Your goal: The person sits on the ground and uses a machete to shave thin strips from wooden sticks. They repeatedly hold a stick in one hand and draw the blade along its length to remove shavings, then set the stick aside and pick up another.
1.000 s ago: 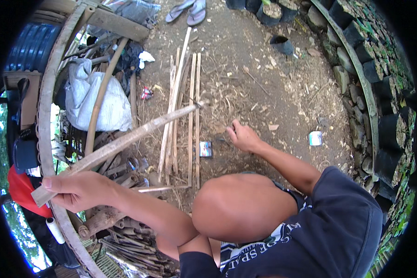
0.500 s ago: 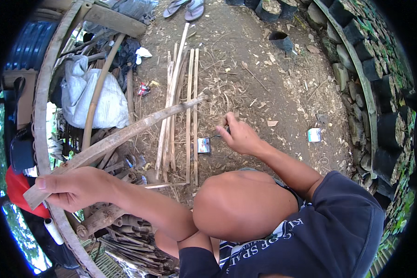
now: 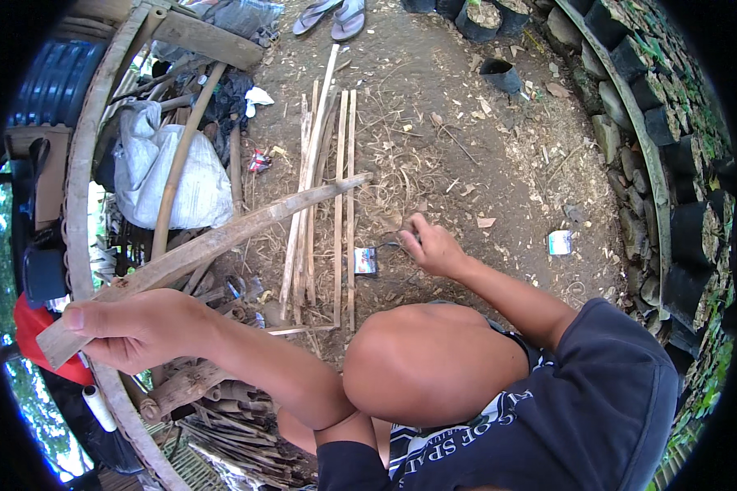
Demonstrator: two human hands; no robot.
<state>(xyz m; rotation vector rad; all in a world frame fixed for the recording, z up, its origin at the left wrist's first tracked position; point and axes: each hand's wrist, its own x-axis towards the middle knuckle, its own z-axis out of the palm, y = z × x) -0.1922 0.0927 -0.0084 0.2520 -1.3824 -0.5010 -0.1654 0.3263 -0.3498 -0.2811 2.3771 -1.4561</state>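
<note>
My left hand [image 3: 143, 326] grips the near-left end of a long wooden slat [image 3: 221, 242], thumb on top. The slat slants up and away to the right, its far end over thin strips on the ground. My right hand [image 3: 436, 249] is low over the dirt, right of those strips, with curled fingers. A thin dark thing shows at its fingertips, too small to name. Several pale wooden strips [image 3: 338, 262] lie lengthwise on the ground. A small printed packet [image 3: 365, 261] lies between them and my right hand. My bent knee [image 3: 434, 364] is close below.
On the left are a wooden rail [image 3: 78, 204], a white sack [image 3: 172, 176] and a heap of split sticks [image 3: 237, 442]. Grey flip-flops [image 3: 349, 20] lie at the far end. Black plant bags [image 3: 688, 233] and stones line the right. Another packet [image 3: 559, 242] lies on the dirt.
My right hand has shifted slightly right and nearer. The left hand keeps its hold on the slat, which has barely moved. The whole view has shifted a little.
</note>
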